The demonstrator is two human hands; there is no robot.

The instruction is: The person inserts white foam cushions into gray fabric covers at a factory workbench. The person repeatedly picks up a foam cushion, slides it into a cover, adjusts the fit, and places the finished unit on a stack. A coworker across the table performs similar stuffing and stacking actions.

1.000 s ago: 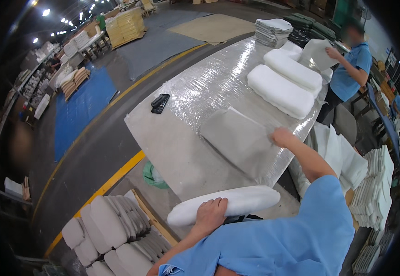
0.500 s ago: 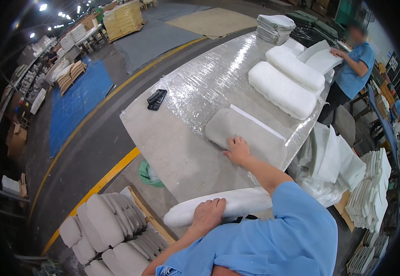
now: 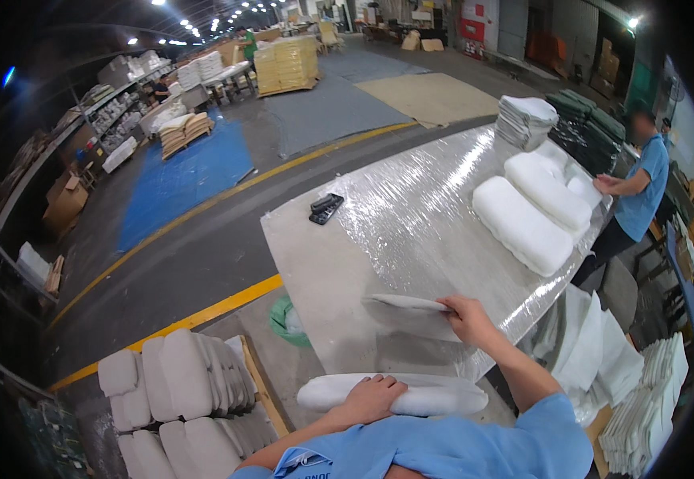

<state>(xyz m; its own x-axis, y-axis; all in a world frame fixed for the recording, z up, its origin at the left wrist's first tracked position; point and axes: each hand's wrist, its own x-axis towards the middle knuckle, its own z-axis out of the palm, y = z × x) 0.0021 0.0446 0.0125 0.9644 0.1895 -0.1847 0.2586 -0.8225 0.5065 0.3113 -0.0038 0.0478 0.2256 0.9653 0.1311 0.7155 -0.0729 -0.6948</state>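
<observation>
My left hand (image 3: 373, 398) is closed over the top of a white padded cushion (image 3: 443, 399), which stands on its long edge between my body and the near table edge. My right hand (image 3: 470, 321) grips the right end of a thin, light pad (image 3: 407, 302). That pad is tilted up off the table and shows mostly its narrow side, with a shadow under it. My thumb and fingers hold its edge; the rest of the pad hangs out to the left, over the table (image 3: 315, 271).
Clear plastic film covers much of the table. A black handheld tool (image 3: 326, 208) lies toward its far left. White cushions (image 3: 523, 226) and a folded stack (image 3: 525, 121) sit at the right, near a co-worker (image 3: 642, 184). Grey pads (image 3: 183, 375) are piled below left, beside a green bag (image 3: 287, 322).
My right hand has gone from lying on the flat grey pad to gripping and lifting it. The view has shifted up and left. My left hand stays on the cushion.
</observation>
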